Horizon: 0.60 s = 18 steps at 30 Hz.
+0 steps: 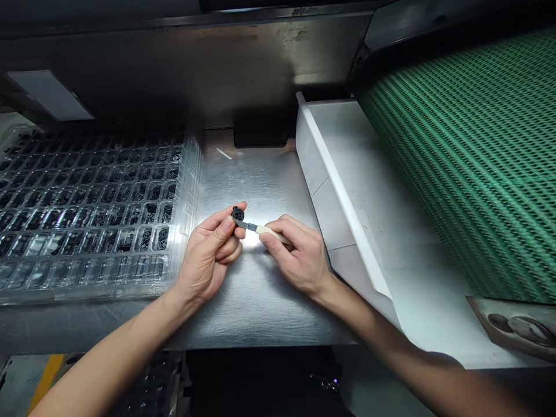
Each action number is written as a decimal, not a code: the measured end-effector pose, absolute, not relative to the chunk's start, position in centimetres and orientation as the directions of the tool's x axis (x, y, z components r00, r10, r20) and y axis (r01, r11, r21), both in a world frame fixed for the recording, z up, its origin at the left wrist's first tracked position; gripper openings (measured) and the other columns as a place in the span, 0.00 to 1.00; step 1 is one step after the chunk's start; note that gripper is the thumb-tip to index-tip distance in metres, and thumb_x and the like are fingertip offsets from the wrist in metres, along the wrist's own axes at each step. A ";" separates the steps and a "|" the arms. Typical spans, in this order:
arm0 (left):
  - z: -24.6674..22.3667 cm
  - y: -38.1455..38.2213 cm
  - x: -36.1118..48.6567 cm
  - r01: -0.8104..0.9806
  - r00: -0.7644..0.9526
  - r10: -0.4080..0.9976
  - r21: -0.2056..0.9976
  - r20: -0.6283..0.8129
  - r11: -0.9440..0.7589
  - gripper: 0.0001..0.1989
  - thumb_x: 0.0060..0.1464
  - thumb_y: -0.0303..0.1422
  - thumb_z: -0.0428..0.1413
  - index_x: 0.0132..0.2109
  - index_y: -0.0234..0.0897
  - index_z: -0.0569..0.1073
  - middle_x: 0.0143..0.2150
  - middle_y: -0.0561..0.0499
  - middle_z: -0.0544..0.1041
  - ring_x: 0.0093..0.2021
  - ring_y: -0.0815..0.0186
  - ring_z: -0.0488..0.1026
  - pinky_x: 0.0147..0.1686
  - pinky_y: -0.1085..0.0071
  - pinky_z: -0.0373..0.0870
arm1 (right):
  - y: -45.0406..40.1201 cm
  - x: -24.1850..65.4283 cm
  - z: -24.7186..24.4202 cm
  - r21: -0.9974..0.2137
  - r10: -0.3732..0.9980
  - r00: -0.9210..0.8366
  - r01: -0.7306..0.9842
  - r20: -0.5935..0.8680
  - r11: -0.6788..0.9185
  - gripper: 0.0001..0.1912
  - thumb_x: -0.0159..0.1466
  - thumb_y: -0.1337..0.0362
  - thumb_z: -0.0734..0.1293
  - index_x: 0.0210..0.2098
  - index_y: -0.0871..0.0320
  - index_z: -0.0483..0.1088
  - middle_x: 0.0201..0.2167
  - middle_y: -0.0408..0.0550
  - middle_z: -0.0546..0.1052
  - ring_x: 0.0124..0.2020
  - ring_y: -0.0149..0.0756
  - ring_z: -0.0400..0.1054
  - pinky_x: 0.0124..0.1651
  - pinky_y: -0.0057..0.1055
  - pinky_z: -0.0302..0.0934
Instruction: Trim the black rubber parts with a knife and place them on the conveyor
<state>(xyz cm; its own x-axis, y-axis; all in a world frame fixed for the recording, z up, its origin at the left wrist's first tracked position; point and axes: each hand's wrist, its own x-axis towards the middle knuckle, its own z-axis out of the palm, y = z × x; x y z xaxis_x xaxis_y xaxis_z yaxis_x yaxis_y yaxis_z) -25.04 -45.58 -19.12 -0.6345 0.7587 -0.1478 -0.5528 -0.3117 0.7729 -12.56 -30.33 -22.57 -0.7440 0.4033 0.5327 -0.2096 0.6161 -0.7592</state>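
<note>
Between the thumb and fingers of my left hand [212, 249] is a small round black plastic part [238, 214] with spoke-like openings in its face. My right hand [299, 249] is closed around the pale handle of a small knife [264, 230]. The knife's thin blade reaches left to the lower edge of the black part and seems to touch it. Both hands are above the metal worktop [260, 307]. To the left of my left hand lies a clear plastic tray [185, 214] whose pockets hold many similar black parts.
On the right stands a white bin [343, 197], with a green mesh conveyor belt [486, 150] sloping down over it. A black block [260, 134] sits at the back against the metal wall. Near it lies a thin white strip [223, 153].
</note>
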 end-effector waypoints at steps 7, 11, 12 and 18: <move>-19.0 -45.7 -25.1 -0.555 -0.629 0.761 0.777 -0.158 -0.297 0.14 0.66 0.35 0.71 0.56 0.37 0.89 0.33 0.51 0.77 0.20 0.83 0.51 0.21 0.85 0.55 | -30.1 -12.5 -22.5 -0.762 0.409 -0.752 -0.188 0.517 0.619 0.11 0.80 0.59 0.71 0.41 0.58 0.77 0.31 0.42 0.73 0.29 0.32 0.64 0.35 0.35 0.56; -18.9 -45.7 -25.0 -0.555 -0.617 0.773 0.779 -0.149 -0.293 0.13 0.66 0.35 0.71 0.55 0.38 0.89 0.33 0.52 0.76 0.20 0.84 0.50 0.21 0.85 0.53 | -29.8 -12.5 -22.6 -0.785 0.451 -0.740 -0.164 0.499 0.598 0.12 0.80 0.58 0.71 0.40 0.57 0.77 0.32 0.42 0.74 0.31 0.32 0.66 0.36 0.35 0.56; -18.9 -45.7 -25.1 -0.554 -0.616 0.774 0.780 -0.148 -0.292 0.12 0.66 0.35 0.71 0.55 0.38 0.89 0.33 0.52 0.76 0.20 0.84 0.50 0.21 0.85 0.52 | -29.8 -12.5 -22.6 -0.796 0.467 -0.732 -0.169 0.496 0.581 0.12 0.80 0.59 0.71 0.40 0.57 0.77 0.32 0.42 0.75 0.31 0.32 0.66 0.36 0.34 0.57; -19.2 -45.5 -25.1 -0.596 -0.563 0.805 0.767 -0.188 -0.237 0.14 0.65 0.36 0.71 0.54 0.37 0.88 0.32 0.52 0.76 0.20 0.84 0.49 0.21 0.83 0.48 | -29.7 -12.6 -22.8 -0.891 0.569 -0.712 -0.182 0.411 0.416 0.16 0.81 0.51 0.69 0.42 0.56 0.78 0.33 0.43 0.75 0.35 0.34 0.69 0.40 0.33 0.61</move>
